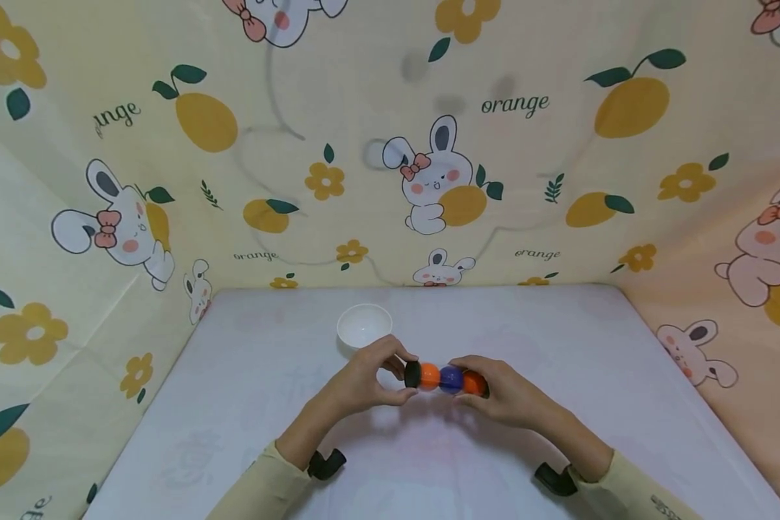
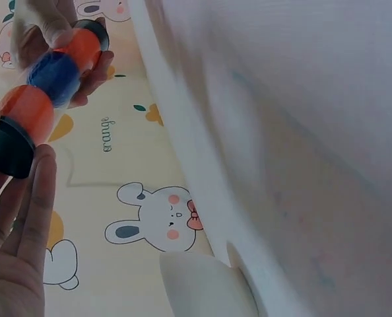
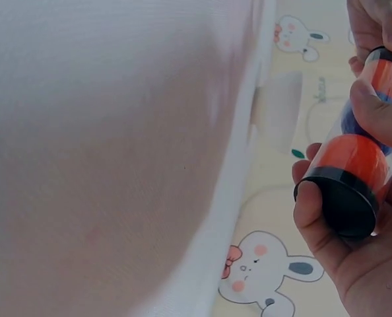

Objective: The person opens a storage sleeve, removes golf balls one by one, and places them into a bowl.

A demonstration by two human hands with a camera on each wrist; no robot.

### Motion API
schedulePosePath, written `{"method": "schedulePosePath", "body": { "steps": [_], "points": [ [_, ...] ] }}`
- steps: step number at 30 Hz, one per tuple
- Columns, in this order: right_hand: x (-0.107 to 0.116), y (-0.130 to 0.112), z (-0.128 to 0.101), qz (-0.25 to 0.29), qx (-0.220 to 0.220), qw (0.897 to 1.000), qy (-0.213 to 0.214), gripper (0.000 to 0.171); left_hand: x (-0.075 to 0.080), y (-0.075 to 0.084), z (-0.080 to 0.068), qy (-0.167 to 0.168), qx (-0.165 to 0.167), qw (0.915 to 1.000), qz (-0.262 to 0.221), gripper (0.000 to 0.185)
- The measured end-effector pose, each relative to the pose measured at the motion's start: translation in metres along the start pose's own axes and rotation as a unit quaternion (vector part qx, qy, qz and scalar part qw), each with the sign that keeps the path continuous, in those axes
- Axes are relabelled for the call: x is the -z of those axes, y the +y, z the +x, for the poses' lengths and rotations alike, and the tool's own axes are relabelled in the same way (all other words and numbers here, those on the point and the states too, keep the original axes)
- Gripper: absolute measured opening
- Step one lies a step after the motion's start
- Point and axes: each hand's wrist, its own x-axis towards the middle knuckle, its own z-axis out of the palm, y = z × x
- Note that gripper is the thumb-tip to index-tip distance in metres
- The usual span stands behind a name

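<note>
A clear tube (image 2: 53,80) with a black cap at each end contains a blue ball (image 1: 451,380) between two orange balls (image 1: 430,376). Raised above the table, it lies roughly level from left to right in the head view. My left hand (image 1: 366,377) pinches the left black cap (image 1: 412,374) between thumb and fingers. Around the right end curl the thumb and fingers of my right hand (image 1: 508,391); they partly cover the second orange ball (image 3: 354,157). The right-hand black cap (image 3: 341,201) shows in the right wrist view, against the fingers.
A white bowl (image 1: 365,327) stands on the white-covered table (image 1: 266,339), just beyond my left hand. Patterned cloth walls (image 1: 364,108) with rabbits and oranges rise at the back and both sides. Black bands (image 1: 327,465) sit at both wrists.
</note>
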Motion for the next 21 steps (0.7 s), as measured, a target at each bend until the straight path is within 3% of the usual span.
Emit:
{"method": "schedulePosePath", "body": {
  "steps": [13, 21],
  "points": [
    [-0.0013, 0.002, 0.0001, 0.018, 0.005, 1.0, -0.002, 0.052, 0.0068, -0.0004, 0.0014, -0.012, 0.017, 0.9995, -0.024, 0.044],
    [-0.0001, 0.0016, -0.0028, 0.006, 0.002, 1.0, -0.01, 0.053, 0.0029, -0.0075, -0.0024, -0.013, 0.025, 0.9984, -0.049, 0.043]
  ]
}}
